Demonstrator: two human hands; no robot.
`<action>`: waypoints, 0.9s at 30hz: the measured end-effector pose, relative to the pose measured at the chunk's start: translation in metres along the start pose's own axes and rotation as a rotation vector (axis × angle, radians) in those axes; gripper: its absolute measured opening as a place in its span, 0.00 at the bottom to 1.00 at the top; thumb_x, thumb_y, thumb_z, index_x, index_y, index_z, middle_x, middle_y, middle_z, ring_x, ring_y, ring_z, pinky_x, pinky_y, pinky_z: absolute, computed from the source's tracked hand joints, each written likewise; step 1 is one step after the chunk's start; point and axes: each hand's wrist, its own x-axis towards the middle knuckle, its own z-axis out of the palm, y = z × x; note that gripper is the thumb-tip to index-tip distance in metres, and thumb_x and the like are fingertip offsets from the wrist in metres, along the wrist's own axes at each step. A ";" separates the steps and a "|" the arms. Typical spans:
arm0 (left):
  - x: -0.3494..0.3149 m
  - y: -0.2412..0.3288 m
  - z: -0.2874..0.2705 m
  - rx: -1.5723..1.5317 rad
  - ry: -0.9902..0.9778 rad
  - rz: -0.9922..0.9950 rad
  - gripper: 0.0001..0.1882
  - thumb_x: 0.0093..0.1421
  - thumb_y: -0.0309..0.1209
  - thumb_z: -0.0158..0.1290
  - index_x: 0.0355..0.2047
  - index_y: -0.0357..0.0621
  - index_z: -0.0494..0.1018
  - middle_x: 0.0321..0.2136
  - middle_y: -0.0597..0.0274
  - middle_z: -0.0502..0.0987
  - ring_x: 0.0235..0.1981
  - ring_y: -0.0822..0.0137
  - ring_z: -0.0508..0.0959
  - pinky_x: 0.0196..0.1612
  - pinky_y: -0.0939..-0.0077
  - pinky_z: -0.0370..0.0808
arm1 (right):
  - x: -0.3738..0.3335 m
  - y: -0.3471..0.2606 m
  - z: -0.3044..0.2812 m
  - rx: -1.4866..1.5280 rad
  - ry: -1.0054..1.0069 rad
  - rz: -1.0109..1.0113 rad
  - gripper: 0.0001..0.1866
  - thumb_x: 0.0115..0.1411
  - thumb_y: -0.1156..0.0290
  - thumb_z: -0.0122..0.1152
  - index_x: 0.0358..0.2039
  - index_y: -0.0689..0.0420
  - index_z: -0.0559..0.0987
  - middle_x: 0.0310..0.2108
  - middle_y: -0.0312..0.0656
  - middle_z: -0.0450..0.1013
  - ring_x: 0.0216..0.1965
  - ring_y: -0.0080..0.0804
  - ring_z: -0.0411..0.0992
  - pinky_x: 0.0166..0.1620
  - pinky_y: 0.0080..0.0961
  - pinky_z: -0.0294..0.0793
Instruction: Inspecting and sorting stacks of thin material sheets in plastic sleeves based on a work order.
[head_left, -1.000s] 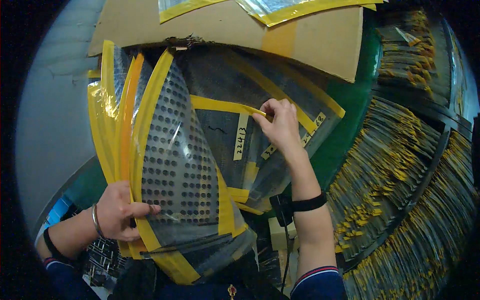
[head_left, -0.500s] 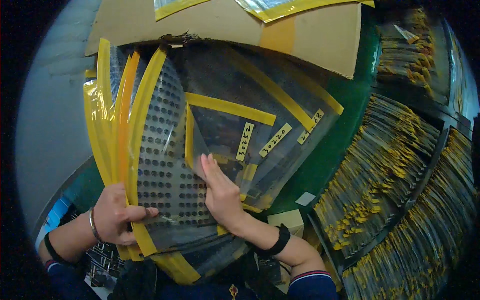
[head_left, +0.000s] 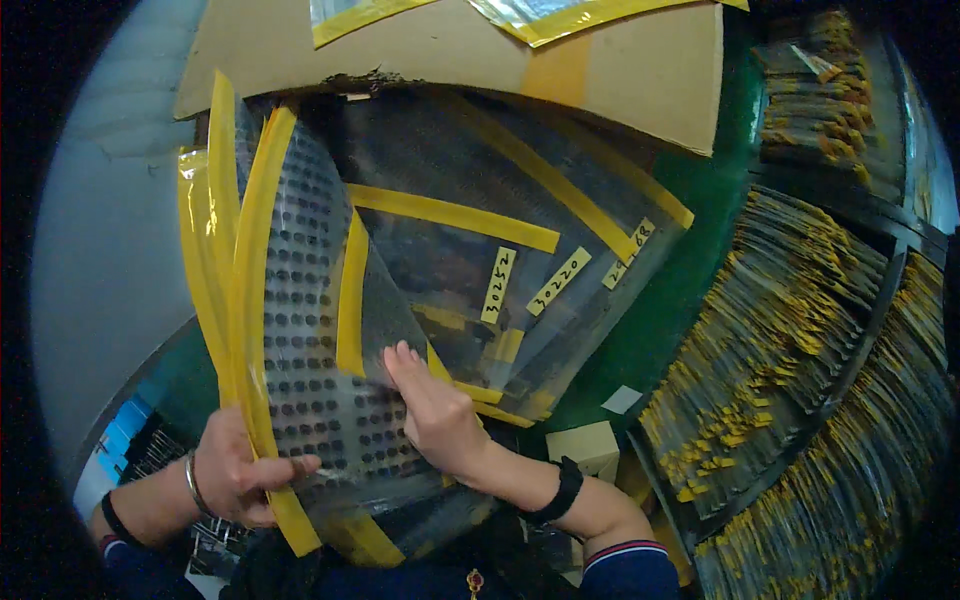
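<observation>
My left grip (head_left: pixel 232 468) is pinching the dotted sheet (head_left: pixel 290 300) nearer me than the cardboard (head_left: pixel 450 65); can't really tell if my right grip (head_left: pixel 438 412) is. Few yellow-edged sheets (head_left: pixel 207 270) folded back, labelled sheets (head_left: pixel 440 270) not yet.

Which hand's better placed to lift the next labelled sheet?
Right, probably: the right hand is outstretched and nearer the labelled sheets, while the left hand is farther off, clamping the edge of the dotted sheet.
</observation>
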 end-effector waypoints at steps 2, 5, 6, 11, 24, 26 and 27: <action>-0.007 0.005 -0.001 0.027 -0.038 -0.018 0.19 0.35 0.38 0.60 0.30 0.47 0.74 0.34 0.53 0.77 0.37 0.51 0.77 0.41 0.62 0.73 | -0.004 -0.004 0.001 0.049 0.013 -0.023 0.29 0.41 0.89 0.48 0.49 0.66 0.67 0.47 0.59 0.66 0.46 0.47 0.69 0.47 0.32 0.72; -0.009 0.007 -0.004 0.054 -0.058 -0.033 0.18 0.36 0.36 0.59 0.30 0.47 0.74 0.34 0.53 0.77 0.36 0.52 0.77 0.40 0.63 0.73 | -0.004 -0.007 0.003 0.025 0.027 -0.022 0.29 0.40 0.89 0.48 0.49 0.66 0.68 0.46 0.57 0.67 0.46 0.46 0.70 0.47 0.33 0.71; -0.010 0.005 -0.003 0.059 -0.071 -0.022 0.17 0.36 0.36 0.59 0.30 0.47 0.75 0.33 0.53 0.77 0.36 0.52 0.77 0.39 0.63 0.74 | -0.004 -0.005 0.002 0.047 0.054 -0.021 0.27 0.41 0.89 0.48 0.47 0.66 0.69 0.45 0.56 0.69 0.44 0.46 0.71 0.45 0.32 0.72; -0.019 -0.007 0.012 0.083 -0.041 -0.032 0.17 0.38 0.37 0.58 0.31 0.48 0.75 0.33 0.54 0.77 0.35 0.53 0.77 0.37 0.64 0.74 | 0.002 0.039 -0.032 0.194 0.046 0.458 0.16 0.52 0.79 0.47 0.43 0.64 0.71 0.33 0.52 0.72 0.33 0.39 0.72 0.37 0.29 0.71; -0.009 -0.006 0.020 0.124 -0.008 0.011 0.20 0.38 0.39 0.59 0.34 0.48 0.76 0.33 0.57 0.78 0.35 0.54 0.78 0.37 0.67 0.74 | 0.015 0.106 -0.041 0.713 0.090 0.624 0.14 0.55 0.75 0.53 0.43 0.62 0.72 0.35 0.42 0.74 0.36 0.24 0.72 0.39 0.20 0.71; -0.001 0.001 0.015 0.102 -0.032 0.009 0.21 0.39 0.38 0.57 0.36 0.48 0.75 0.32 0.58 0.78 0.34 0.54 0.78 0.38 0.68 0.74 | -0.004 0.080 -0.022 0.281 -0.208 0.263 0.22 0.51 0.81 0.49 0.49 0.58 0.69 0.42 0.50 0.72 0.40 0.36 0.74 0.43 0.27 0.73; 0.007 0.007 0.010 0.097 -0.039 0.015 0.21 0.39 0.38 0.57 0.36 0.48 0.75 0.32 0.58 0.78 0.34 0.54 0.78 0.38 0.68 0.74 | -0.007 0.046 -0.012 0.116 -0.075 0.020 0.31 0.46 0.84 0.46 0.54 0.55 0.65 0.47 0.56 0.67 0.44 0.45 0.71 0.44 0.34 0.72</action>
